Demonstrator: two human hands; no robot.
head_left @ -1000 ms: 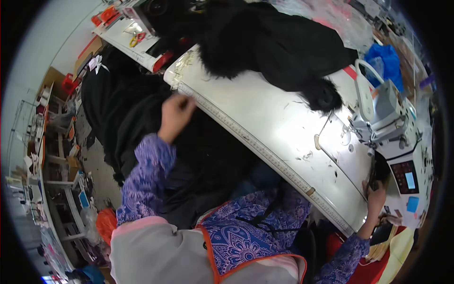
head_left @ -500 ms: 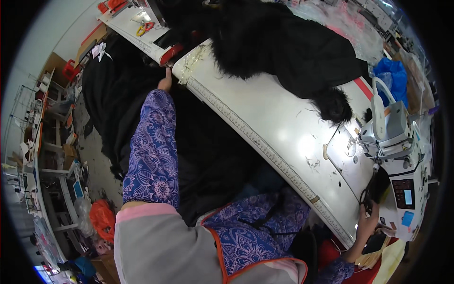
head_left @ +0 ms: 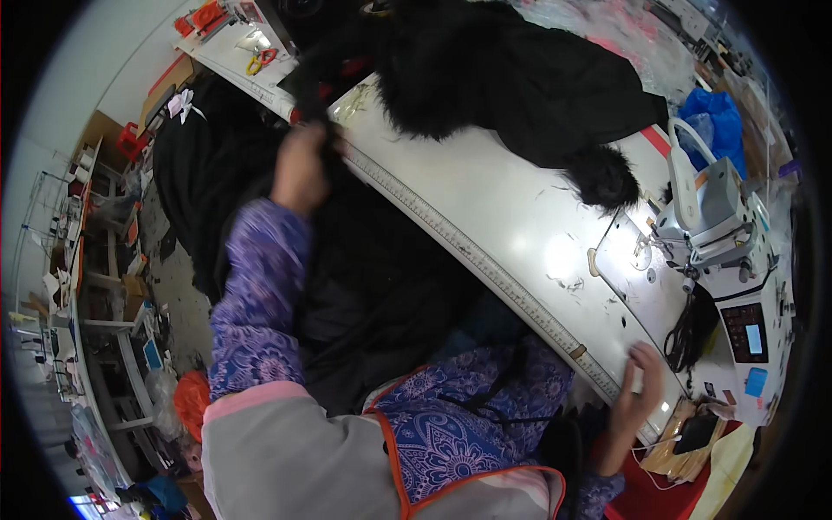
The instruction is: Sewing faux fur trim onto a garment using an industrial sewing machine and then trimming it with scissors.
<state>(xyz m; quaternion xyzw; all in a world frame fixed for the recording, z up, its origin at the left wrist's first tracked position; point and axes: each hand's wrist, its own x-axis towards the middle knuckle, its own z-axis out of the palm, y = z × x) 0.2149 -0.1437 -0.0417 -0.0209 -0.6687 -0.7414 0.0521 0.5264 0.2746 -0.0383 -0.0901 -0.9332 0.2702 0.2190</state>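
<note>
My left hand (head_left: pixel 300 172) is closed round a strip of black fabric (head_left: pixel 319 91), raised at the far left corner of the white sewing table (head_left: pixel 511 217). Motion smears its fingers. More black cloth (head_left: pixel 373 286) spreads below it over my lap and down toward the floor. Over the table's near right edge hovers my right hand (head_left: pixel 637 390), empty, its fingers slightly bent and apart. A bundle of black cords (head_left: pixel 687 334) hangs just beyond it. On the far side of the table lies a black garment (head_left: pixel 555 95) with furry trim.
A white sewing machine (head_left: pixel 715 208) with a control panel (head_left: pixel 745 334) stands at the right. A ruler strip (head_left: pixel 468 247) runs along the table's near edge. Yellow-and-red scissors (head_left: pixel 258 61) lie on another table at upper left. Blue plastic bags (head_left: pixel 719 126) sit behind the machine.
My left hand has risen from the table corner, bringing up black fabric. My right hand has let go of the black cords and moved left, toward me.
</note>
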